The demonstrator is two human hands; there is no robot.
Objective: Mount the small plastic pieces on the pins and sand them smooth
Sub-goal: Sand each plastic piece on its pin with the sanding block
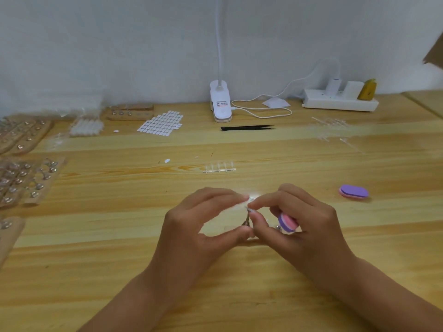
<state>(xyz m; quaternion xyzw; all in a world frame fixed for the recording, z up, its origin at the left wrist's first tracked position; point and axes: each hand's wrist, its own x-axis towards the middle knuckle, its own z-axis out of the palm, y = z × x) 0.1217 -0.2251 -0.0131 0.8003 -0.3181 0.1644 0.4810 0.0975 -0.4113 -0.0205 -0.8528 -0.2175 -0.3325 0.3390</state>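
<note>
My left hand [203, 221] pinches a thin metal pin [247, 220] upright between thumb and forefinger above the table's middle. My right hand [294, 221] pinches a small clear plastic piece [250, 205] at the pin's top with thumb and forefinger. A pink and purple sanding block [288, 222] is tucked under the right hand's other fingers. A clear sprue [219, 167] of small plastic pieces lies just beyond the hands. A second sanding block [354, 192] lies to the right.
Wooden boards with mounted pins [26, 178] line the left edge. A sheet of white oval stickers [161, 123], black tweezers [247, 127], a white clip lamp [220, 104] with its cable and a power strip [340, 101] lie at the back.
</note>
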